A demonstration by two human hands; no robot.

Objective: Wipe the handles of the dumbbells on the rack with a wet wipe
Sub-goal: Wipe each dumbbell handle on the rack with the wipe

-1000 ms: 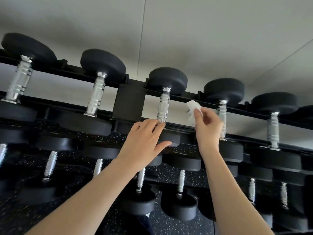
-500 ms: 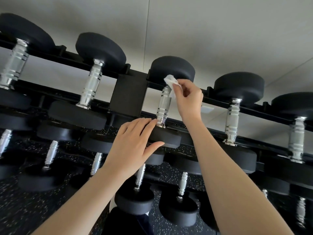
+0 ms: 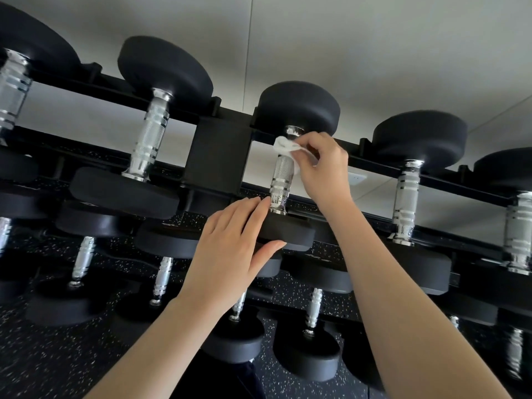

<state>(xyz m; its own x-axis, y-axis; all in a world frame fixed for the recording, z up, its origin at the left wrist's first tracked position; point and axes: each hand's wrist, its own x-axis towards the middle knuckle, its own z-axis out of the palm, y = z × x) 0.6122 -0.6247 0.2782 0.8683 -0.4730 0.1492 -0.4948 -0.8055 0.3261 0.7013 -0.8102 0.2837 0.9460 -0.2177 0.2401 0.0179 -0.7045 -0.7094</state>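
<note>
The dumbbell handle (image 3: 281, 180) had the wet wipe (image 3: 283, 145) pinched against its far end by the right hand (image 3: 322, 165). The left hand (image 3: 230, 249), fingers straight, pressed the near head (image 3: 290, 233), likely steadying it.

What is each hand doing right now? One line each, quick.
Left hand: open, straight fingers resting on the dumbbell's near head.
Right hand: pinching the wet wipe against the top of that dumbbell's handle.
</note>
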